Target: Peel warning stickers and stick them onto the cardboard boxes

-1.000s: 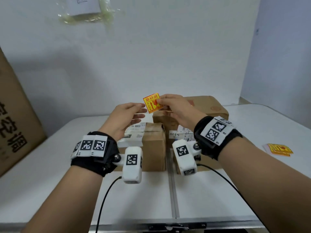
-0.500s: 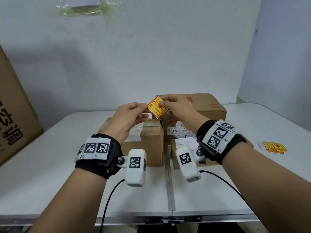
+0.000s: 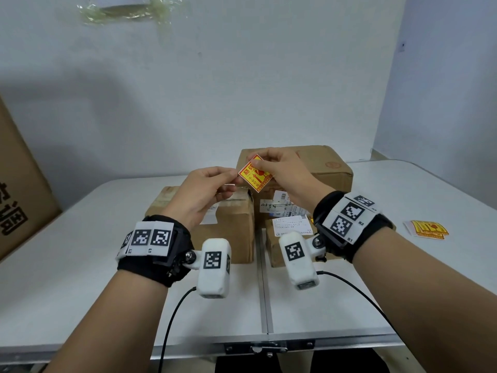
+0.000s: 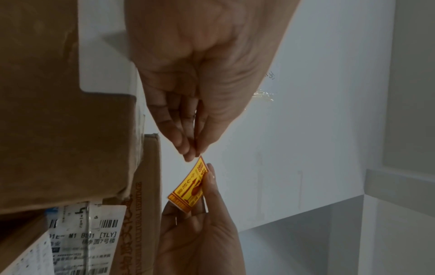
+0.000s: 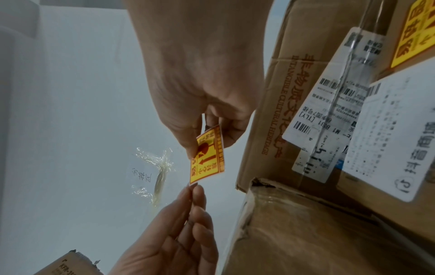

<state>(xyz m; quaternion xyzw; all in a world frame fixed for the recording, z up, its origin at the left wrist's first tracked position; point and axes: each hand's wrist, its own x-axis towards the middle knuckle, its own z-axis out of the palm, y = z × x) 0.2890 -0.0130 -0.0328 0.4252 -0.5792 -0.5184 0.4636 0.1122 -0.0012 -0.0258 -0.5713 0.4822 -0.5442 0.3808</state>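
Observation:
Both hands hold a yellow and red warning sticker (image 3: 254, 176) in the air, above and in front of the cardboard boxes. My right hand (image 3: 256, 164) pinches its upper edge between thumb and fingers. My left hand (image 3: 234, 175) pinches the sticker's left corner with thumb and fingertip. In the left wrist view the sticker (image 4: 188, 188) hangs just past the left fingertips (image 4: 191, 154). The right wrist view shows the sticker (image 5: 208, 158) under the right thumb. A low brown box (image 3: 228, 224) stands below the left hand. A taller box (image 3: 322, 168) stands behind, and a small labelled box (image 3: 274, 246) sits in front of it.
More stickers (image 3: 427, 228) lie in a stack on the white table (image 3: 80, 265) at the right. A big printed carton (image 3: 18, 197) leans at the far left. One box bears a yellow sticker (image 5: 414, 31). Wrist camera cables trail over the table's near part.
My left hand has come up to the sticker and closed its fingertips on the left corner. The sticker has tilted and both hands sit a little lower than before.

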